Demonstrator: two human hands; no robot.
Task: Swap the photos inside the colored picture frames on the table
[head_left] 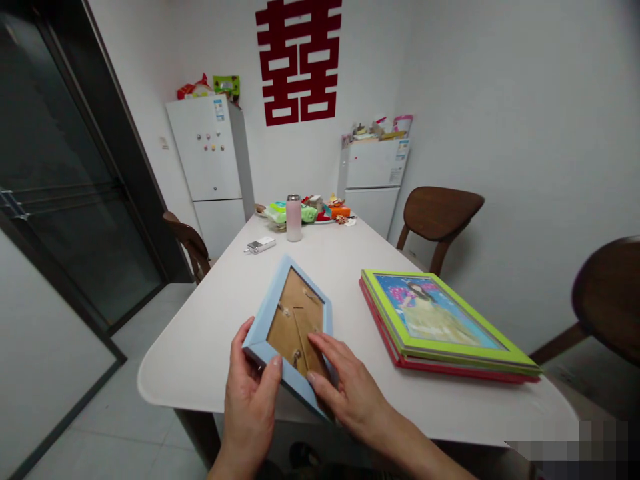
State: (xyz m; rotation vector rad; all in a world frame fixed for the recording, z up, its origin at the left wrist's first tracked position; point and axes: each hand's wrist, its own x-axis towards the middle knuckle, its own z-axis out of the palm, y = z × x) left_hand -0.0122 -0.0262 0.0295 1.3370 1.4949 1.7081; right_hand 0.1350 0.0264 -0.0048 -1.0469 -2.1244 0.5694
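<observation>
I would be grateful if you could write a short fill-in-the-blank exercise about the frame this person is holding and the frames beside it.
The left hand and right hand hold a picture frame with a ____ border. Its brown ____ faces the person. On the white table, a stack of frames lies to the ____ of it. That stack's top frame is ____.

Missing words: light blue; back; right; green.

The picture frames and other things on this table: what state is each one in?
Light blue picture frame: held up, tilted, back showing.
Left hand: gripping the frame's lower left edge.
Right hand: fingers on the frame's brown backing.
Lime green picture frame: flat, picture up, on a red frame.
Pink flask: upright, capped.
White refrigerator: doors shut.
</observation>
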